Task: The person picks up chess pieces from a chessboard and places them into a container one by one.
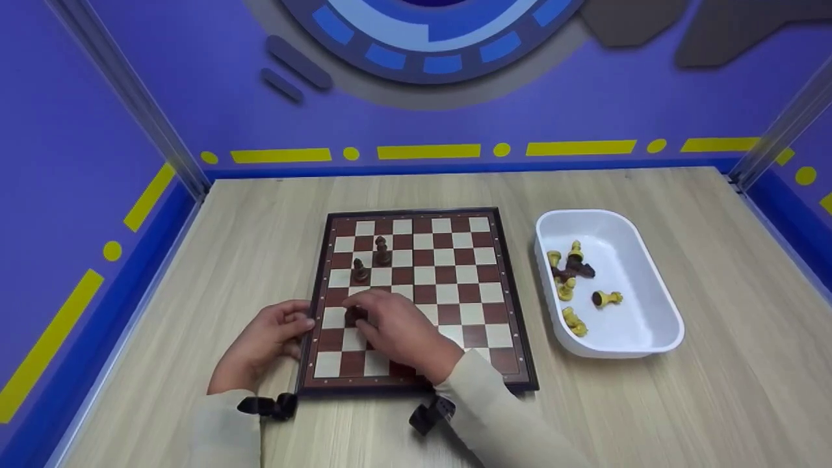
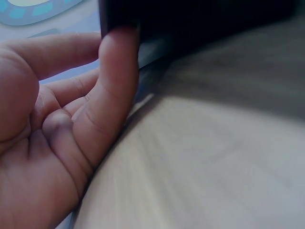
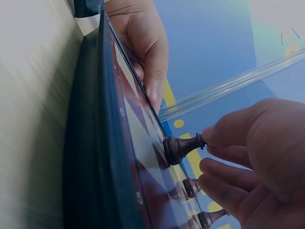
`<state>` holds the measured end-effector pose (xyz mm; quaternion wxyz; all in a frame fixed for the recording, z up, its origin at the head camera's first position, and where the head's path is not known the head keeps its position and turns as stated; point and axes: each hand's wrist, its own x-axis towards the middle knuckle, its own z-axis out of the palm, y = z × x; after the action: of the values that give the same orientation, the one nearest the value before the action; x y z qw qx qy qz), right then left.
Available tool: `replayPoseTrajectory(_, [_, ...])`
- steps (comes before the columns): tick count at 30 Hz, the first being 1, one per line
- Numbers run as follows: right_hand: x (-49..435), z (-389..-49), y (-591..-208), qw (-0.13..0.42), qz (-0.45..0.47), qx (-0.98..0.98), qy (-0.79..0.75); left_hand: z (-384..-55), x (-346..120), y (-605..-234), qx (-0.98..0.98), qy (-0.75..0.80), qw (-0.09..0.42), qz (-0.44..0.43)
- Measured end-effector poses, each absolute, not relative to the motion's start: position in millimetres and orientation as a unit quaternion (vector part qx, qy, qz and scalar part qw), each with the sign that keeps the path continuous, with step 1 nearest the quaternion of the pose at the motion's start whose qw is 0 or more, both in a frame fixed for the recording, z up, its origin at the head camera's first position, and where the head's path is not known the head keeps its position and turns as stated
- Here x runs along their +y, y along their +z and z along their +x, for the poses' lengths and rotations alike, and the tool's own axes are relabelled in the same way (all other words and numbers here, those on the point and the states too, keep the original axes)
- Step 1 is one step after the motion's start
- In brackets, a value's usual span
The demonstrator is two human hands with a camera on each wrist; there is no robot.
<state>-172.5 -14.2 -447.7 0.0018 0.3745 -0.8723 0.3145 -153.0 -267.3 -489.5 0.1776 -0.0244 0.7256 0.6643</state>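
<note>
Chessmen [image 1: 608, 299] in white tray [image 1: 640, 286], right hand [image 1: 398, 330] pinching 1 dark piece [image 3: 180, 149]

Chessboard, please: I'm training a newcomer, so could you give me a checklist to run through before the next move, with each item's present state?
1. Right hand has a grip on the held dark piece: ok, it pinches the top.
2. Held piece's base fully seated on the chessboard: cannot tell.
3. Left hand at the board's edge: ok, it touches the left side.
4. Rear dark piece and nearer dark piece upright: ok, both stand.
5. Pieces in the white tray sorted by colour: not ok, light pieces and dark ones are mixed.
</note>
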Motion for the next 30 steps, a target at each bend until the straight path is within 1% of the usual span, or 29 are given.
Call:
replayPoseTrajectory(7, [-15.4, -171.0, -449.6, 0.023, 0.355, -0.871, 0.338, -153.6, -267.5, -489.3, 0.727, 0.662, 0.180, -0.021])
replayPoseTrajectory(13, [-15.8, -171.9, -450.1, 0.026, 0.341, -0.869, 0.357, -154.5, -267.7, -489.8, 0.728, 0.661, 0.180, -0.024])
replayPoseTrajectory(23, [-12.6, -174.2, -448.6, 0.032, 0.342, -0.863, 0.371, -154.3, -268.3, -491.5, 0.727, 0.663, 0.177, -0.024])
replayPoseTrajectory(30, [-9.9, -176.1, -444.2, 0.050, 0.345, -0.859, 0.376, -154.5, -268.4, -491.2, 0.727, 0.663, 0.178, -0.028])
